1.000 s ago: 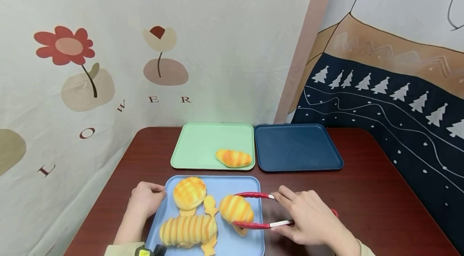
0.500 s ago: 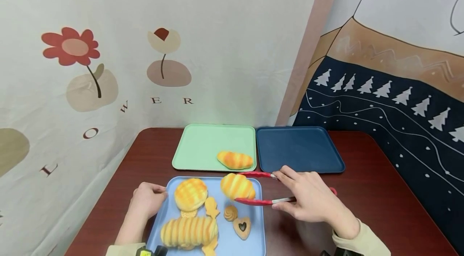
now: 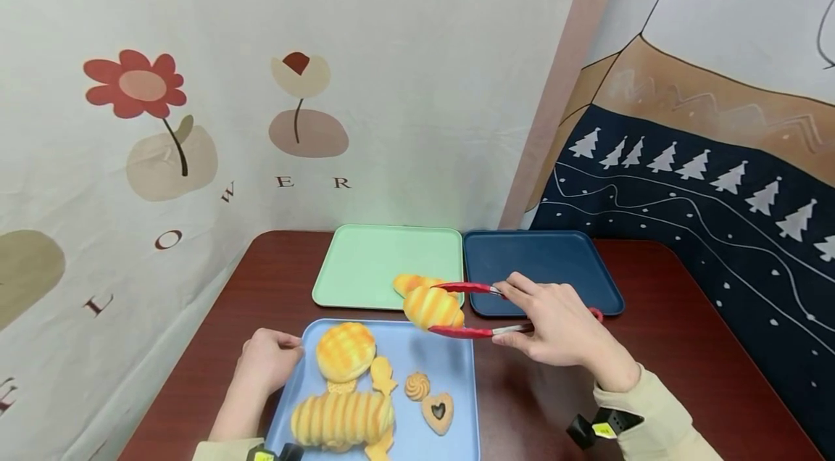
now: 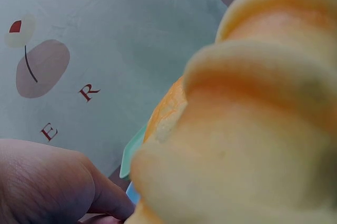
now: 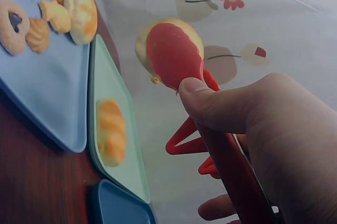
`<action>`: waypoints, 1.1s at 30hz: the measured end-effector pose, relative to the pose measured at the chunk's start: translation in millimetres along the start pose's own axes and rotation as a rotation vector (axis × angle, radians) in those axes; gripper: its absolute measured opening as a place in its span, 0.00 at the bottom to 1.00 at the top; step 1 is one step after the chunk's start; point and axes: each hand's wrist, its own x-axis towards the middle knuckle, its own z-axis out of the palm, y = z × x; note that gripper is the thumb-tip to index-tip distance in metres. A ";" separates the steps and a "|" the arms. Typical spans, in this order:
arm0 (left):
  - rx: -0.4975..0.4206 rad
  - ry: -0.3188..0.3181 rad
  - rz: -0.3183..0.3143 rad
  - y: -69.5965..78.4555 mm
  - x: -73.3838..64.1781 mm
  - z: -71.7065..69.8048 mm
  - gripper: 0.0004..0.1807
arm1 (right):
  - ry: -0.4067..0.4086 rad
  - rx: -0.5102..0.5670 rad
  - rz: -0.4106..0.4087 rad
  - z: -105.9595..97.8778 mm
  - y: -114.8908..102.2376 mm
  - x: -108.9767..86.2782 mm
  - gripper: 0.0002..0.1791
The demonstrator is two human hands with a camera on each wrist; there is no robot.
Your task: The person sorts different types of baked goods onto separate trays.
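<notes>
My right hand [image 3: 554, 323] grips red-tipped tongs [image 3: 462, 333], which clamp a small striped bread roll [image 3: 432, 307] above the far edge of the light blue tray [image 3: 450, 351]. Behind that roll, an orange-yellow bread [image 3: 406, 283] lies at the front of the mint green tray [image 3: 362, 269], partly hidden. My left hand [image 3: 264, 365] pinches the light blue tray's left rim. On this tray sit a round bun [image 3: 346, 352], a long ridged bread [image 3: 342, 420], a swirl cookie [image 3: 417, 386], a heart cookie [image 3: 438, 413] and a fish-shaped biscuit [image 3: 383, 374].
A dark blue tray [image 3: 528, 265] stands right of the green one, at the back of the brown table [image 3: 659, 345]. Fabric with printed flowers [image 3: 143, 88] and trees hangs behind. The long bread fills much of the left wrist view.
My right hand has raised the tongs and bread roll from the light blue tray and carried them toward the green tray, uncovering the swirl and heart cookies. My left hand stays at the rim.
</notes>
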 end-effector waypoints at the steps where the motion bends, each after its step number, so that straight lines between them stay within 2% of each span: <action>1: 0.000 0.001 0.001 -0.1 -0.1 -0.1 0.12 | 0.004 0.002 -0.001 0.4 1.4 1.2 0.36; 7: -0.003 0.001 -0.007 -0.7 -0.8 -0.2 0.11 | 0.000 0.015 0.011 4.3 10.5 6.8 0.36; 14: 0.003 0.001 -0.010 -0.3 -1.1 -0.7 0.12 | -0.042 0.033 0.073 7.0 22.5 16.0 0.37; 33: 0.013 0.010 0.000 2.2 -0.6 1.0 0.10 | -0.112 0.096 0.132 23.8 54.1 43.2 0.37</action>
